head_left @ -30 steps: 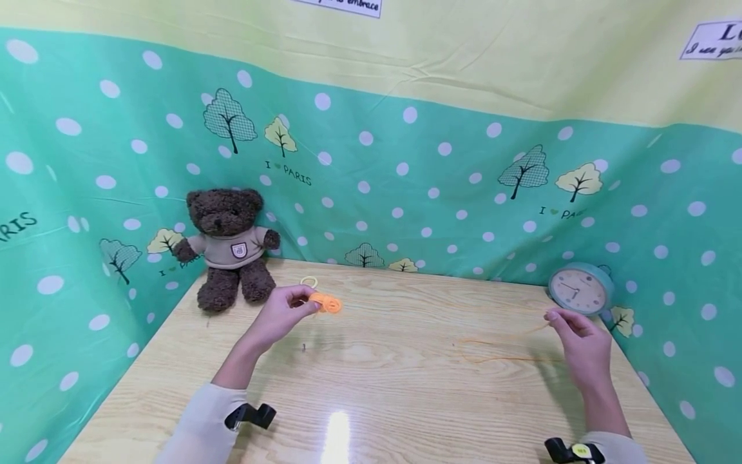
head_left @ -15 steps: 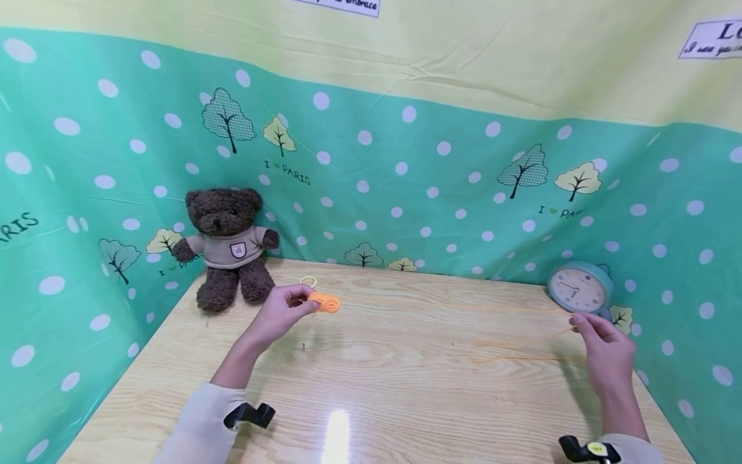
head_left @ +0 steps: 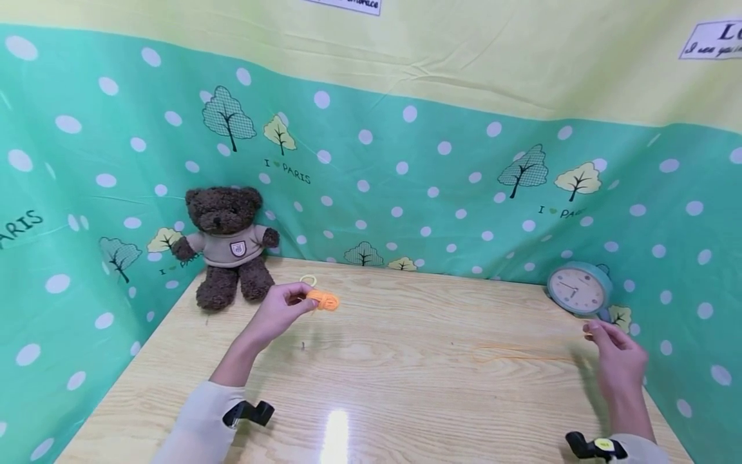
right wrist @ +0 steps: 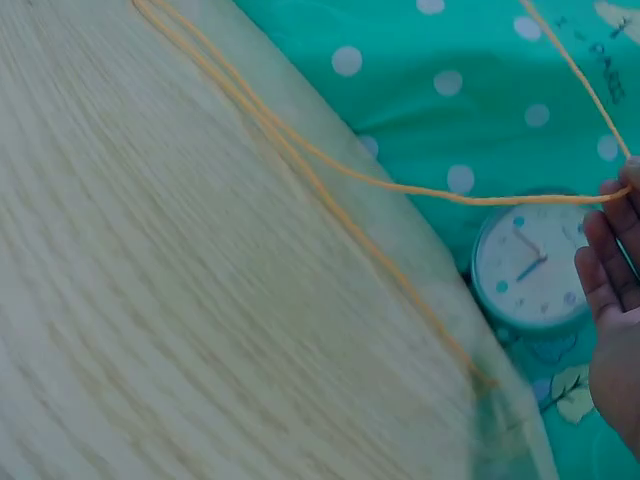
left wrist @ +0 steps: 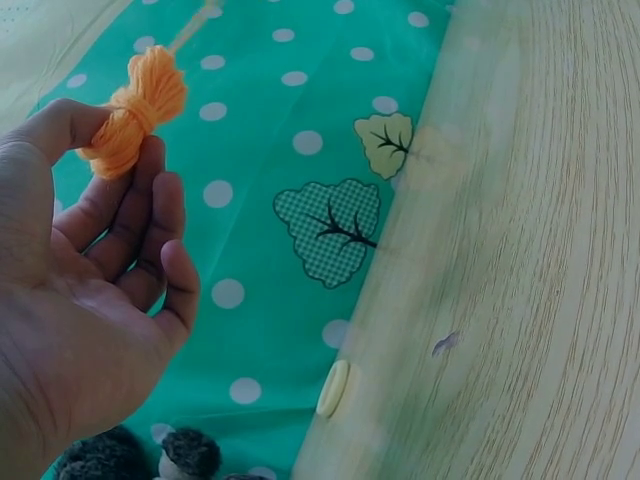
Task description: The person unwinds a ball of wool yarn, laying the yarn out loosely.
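My left hand (head_left: 277, 312) pinches a small bundle of orange yarn (head_left: 324, 300), tied round its middle, above the table's left part. In the left wrist view the yarn bundle (left wrist: 140, 105) sits between thumb and fingertips, and a strand leads away from it. Far to the right, my right hand (head_left: 619, 357) pinches the orange strand near the clock. The right wrist view has the strand (right wrist: 440, 193) running to the fingertips, with another length going up from them. A loose loop of the same yarn (right wrist: 330, 200) lies along the wooden table.
A brown teddy bear (head_left: 228, 248) sits at the back left, a pale yellow ring (head_left: 308, 280) near its feet. At the back right stands a teal alarm clock (head_left: 580, 288). A small dark scrap (left wrist: 446, 343) lies on the table (head_left: 406, 386). Polka-dot cloth (head_left: 406, 193) hangs behind.
My right hand has moved right and slightly nearer me, drawing the strand along; the loop on the table has slid right and narrowed. The left hand stays almost where it was.
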### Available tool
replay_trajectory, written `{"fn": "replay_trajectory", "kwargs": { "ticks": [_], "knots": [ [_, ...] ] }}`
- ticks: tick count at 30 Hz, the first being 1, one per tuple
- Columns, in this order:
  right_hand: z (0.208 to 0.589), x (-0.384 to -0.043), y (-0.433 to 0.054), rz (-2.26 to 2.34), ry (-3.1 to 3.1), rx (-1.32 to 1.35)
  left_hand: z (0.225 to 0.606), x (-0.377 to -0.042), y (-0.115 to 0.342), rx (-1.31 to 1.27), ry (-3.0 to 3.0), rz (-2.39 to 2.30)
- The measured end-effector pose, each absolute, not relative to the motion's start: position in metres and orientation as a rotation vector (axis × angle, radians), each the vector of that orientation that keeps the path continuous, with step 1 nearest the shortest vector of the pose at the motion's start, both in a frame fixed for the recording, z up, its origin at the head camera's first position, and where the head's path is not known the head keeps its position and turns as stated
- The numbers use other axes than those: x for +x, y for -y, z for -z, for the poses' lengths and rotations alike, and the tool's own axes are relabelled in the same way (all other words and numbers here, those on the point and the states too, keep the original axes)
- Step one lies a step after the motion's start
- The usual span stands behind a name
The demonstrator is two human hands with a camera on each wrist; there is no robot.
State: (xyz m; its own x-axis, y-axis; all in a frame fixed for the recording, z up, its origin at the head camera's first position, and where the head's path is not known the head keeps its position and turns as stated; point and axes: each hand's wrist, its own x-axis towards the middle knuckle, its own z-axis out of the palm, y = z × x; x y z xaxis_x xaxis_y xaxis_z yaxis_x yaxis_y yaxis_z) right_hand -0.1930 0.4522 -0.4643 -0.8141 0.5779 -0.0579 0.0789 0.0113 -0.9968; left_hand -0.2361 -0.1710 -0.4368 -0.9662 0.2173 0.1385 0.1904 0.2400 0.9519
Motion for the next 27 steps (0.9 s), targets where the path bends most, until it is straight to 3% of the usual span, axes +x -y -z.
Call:
{"fn": "replay_trajectory", "kwargs": {
  "ticks": [27],
  "knots": [
    [0.510, -0.201, -0.467, -1.625, 2.047, -0.888, 0.434, -0.239, 0.177, 0.410, -2.433, -1.894]
  ]
}}
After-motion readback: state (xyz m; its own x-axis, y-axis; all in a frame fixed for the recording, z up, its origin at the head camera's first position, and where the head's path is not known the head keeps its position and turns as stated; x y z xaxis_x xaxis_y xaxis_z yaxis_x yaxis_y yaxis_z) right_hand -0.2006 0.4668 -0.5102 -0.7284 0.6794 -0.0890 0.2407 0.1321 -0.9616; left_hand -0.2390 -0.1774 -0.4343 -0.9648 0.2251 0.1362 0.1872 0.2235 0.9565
